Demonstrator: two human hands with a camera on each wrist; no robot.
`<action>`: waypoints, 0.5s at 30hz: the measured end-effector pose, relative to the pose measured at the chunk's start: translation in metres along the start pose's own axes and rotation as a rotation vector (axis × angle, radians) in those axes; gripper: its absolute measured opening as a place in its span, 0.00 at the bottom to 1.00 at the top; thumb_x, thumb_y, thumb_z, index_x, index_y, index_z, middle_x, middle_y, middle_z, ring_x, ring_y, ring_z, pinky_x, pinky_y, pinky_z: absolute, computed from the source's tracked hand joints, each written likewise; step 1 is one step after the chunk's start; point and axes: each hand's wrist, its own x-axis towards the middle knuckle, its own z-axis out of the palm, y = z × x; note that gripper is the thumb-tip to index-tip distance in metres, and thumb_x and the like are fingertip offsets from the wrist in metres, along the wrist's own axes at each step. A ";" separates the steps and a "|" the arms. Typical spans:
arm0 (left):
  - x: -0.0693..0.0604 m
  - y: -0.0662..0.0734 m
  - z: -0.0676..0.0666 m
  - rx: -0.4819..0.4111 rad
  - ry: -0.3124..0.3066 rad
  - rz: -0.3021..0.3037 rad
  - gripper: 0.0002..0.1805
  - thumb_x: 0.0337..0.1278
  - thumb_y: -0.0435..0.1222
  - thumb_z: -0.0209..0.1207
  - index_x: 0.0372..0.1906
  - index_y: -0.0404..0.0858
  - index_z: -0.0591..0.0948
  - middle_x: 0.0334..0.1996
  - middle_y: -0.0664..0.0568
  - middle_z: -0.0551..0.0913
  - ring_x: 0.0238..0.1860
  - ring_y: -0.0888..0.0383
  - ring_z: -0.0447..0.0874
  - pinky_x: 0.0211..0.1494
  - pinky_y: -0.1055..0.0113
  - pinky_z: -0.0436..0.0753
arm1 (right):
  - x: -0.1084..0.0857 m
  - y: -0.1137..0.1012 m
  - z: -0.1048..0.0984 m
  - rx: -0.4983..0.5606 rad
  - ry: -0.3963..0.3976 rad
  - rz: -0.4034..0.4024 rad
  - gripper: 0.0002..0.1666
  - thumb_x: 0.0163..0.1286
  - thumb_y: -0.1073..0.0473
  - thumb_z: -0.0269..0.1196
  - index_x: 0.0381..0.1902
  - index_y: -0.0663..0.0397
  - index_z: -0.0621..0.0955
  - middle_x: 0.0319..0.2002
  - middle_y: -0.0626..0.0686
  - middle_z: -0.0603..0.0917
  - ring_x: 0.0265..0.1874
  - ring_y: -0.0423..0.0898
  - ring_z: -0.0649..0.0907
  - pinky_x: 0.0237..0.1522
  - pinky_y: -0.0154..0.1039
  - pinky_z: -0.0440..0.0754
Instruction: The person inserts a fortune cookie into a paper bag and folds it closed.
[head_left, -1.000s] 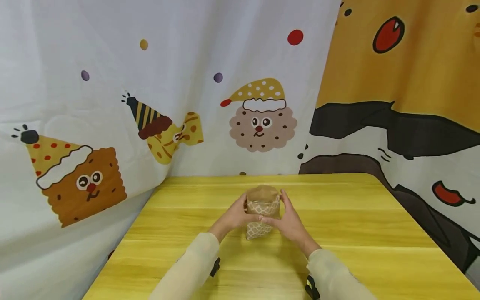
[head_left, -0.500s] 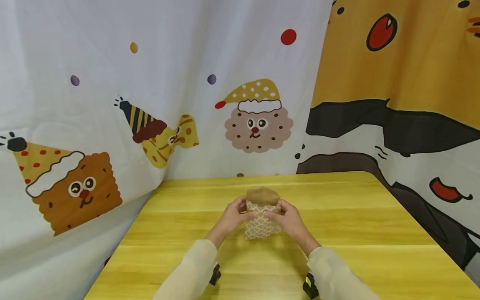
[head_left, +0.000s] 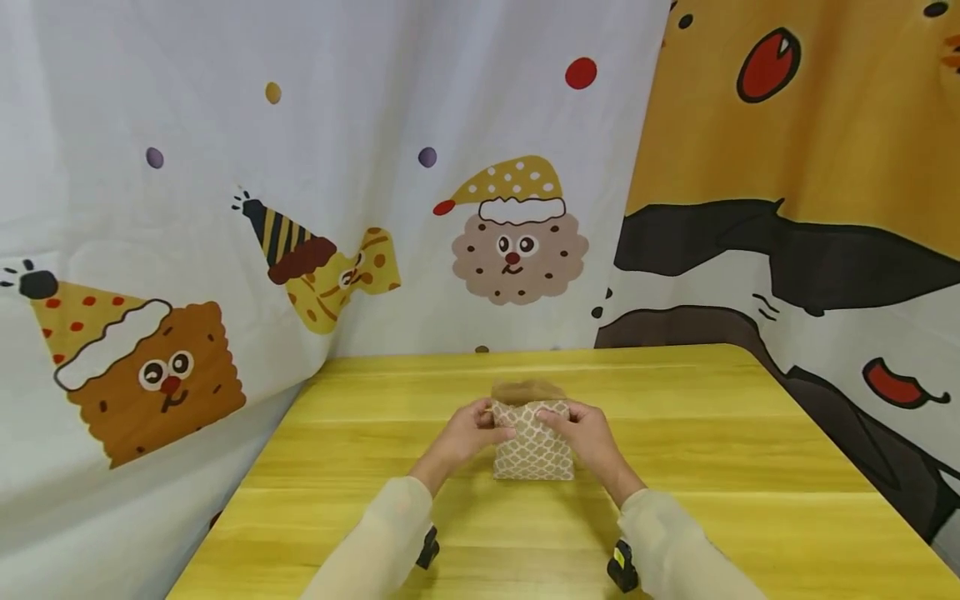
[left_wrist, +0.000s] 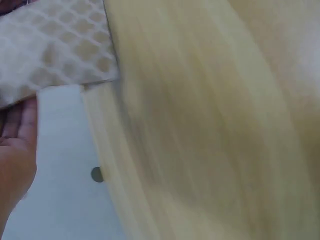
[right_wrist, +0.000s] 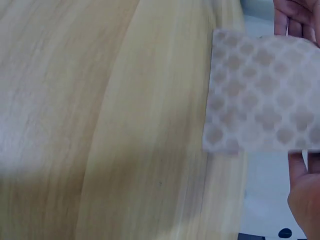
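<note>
A small paper bag (head_left: pixel 534 452), kraft brown with a white lattice print, is held up above the table with its patterned face flat towards me. Behind its upper edge shows a plain brown part (head_left: pixel 529 391), somewhat blurred. My left hand (head_left: pixel 465 437) pinches the bag's upper left side, thumb on the front face and fingers behind. On the upper right side, my right hand (head_left: pixel 591 435) grips it likewise, its thumb lying over the front. In the right wrist view the patterned face (right_wrist: pixel 265 95) spans between both hands; the fingertips behind it are hidden.
A yellow wood-grain table (head_left: pixel 360 492) lies beneath the hands. White cloth with cartoon biscuits (head_left: pixel 521 250) hangs at its back and left; an orange and black printed cloth (head_left: pixel 712 158) hangs at the right. Dark wrist devices (head_left: pixel 622 567) sit under the sleeves.
The bag's narrow, creased front has been spread into a wide flat face, its lower edge now level. Less plain brown shows at the top. The right hand has shifted slightly to the right.
</note>
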 end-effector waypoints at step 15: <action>0.003 -0.005 0.001 -0.039 0.071 0.020 0.19 0.63 0.41 0.66 0.56 0.38 0.82 0.40 0.48 0.87 0.40 0.55 0.85 0.49 0.58 0.83 | 0.005 0.000 0.003 0.017 -0.037 0.015 0.20 0.66 0.47 0.69 0.29 0.60 0.83 0.24 0.50 0.79 0.28 0.44 0.76 0.39 0.40 0.80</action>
